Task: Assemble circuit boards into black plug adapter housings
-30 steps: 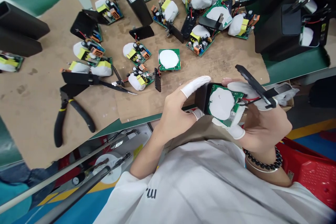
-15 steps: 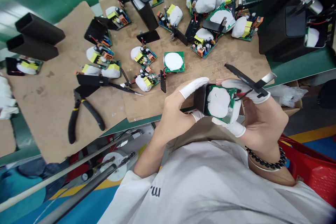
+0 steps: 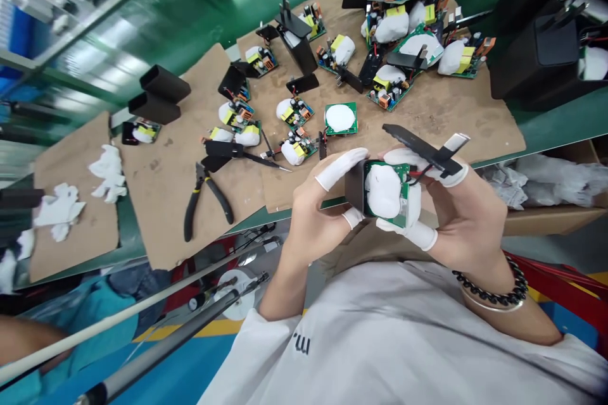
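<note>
In front of my body, my left hand is closed around a black plastic housing, its thumb and fingers on opposite sides. My right hand grips a green circuit board with a white pad on top. One end of the board sits inside the housing's mouth; how deep is hidden. A black end cap with a flat metal prong hangs on short wires from the board and lies over my right fingers. White finger cots cover several fingertips.
Several circuit boards with white pads lie on cardboard. Pliers and black tweezers rest left. Black housings stand far left, larger ones right. A carton sits below the table's right edge. Another person's arm shows lower left.
The view has swung left, so more of the left bench and another person's arm show. Both hands keep their hold; the board appears slightly closer into the housing.
</note>
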`<state>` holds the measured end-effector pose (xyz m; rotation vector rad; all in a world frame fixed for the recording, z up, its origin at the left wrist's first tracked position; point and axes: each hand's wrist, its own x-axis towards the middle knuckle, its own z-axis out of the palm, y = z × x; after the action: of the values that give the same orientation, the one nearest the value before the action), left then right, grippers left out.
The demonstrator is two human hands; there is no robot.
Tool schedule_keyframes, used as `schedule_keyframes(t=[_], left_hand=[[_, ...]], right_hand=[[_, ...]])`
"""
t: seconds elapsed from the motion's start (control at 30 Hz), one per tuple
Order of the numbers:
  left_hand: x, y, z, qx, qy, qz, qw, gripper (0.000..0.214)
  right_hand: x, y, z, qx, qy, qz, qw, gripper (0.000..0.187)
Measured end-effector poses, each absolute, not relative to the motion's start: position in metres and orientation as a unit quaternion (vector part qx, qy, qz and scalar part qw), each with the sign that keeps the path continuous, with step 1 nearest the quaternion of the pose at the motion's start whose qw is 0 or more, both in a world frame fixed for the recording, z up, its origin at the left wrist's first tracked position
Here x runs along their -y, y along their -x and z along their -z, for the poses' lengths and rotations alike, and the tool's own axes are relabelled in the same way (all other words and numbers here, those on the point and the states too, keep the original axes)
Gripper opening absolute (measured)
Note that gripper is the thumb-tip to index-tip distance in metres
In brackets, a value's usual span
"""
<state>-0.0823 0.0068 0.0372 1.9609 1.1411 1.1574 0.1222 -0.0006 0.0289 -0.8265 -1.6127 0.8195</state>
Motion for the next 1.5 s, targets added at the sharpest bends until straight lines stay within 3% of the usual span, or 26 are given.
schedule_keyframes(t=[0.3,0.47,0.83,1.07,1.23,1.33,1.4,1.5], left_hand=[[0.005,0.084,-0.047,-0.390,-0.738,-0.479,0.270,0.061],[0.012,0.085,-0.051,-0.390,-0.738,-0.476,0.276,0.059],[0.022,0.091,-0.040,-0.374,-0.726,-0.506,0.279,0.055],[0.025,0.090,-0.041,-0.378,-0.709,-0.524,0.282,0.052],[0.023,0.090,-0.032,-0.382,-0.692,-0.526,0.314,0.064],[0.020,0.089,-0.023,-0.402,-0.640,-0.511,0.409,0.070],[0.016,0.088,-0.018,-0.417,-0.581,-0.478,0.510,0.079],[0.009,0.089,-0.016,-0.404,-0.506,-0.398,0.650,0.093]], right_hand=[[0.011,-0.120,-0.032,0.682,0.323,-0.332,0.566,0.077],[0.017,-0.120,-0.032,0.679,0.321,-0.332,0.571,0.071],[0.026,-0.113,-0.057,0.755,0.320,-0.165,0.548,0.049],[0.029,-0.111,-0.061,0.773,0.319,-0.143,0.530,0.039],[0.028,-0.112,-0.062,0.761,0.346,-0.261,0.483,0.043],[0.020,-0.123,-0.058,0.739,0.351,-0.413,0.399,0.075],[0.009,-0.135,-0.054,0.697,0.345,-0.496,0.387,0.091],[-0.012,-0.150,-0.048,0.607,0.329,-0.556,0.462,0.077]])
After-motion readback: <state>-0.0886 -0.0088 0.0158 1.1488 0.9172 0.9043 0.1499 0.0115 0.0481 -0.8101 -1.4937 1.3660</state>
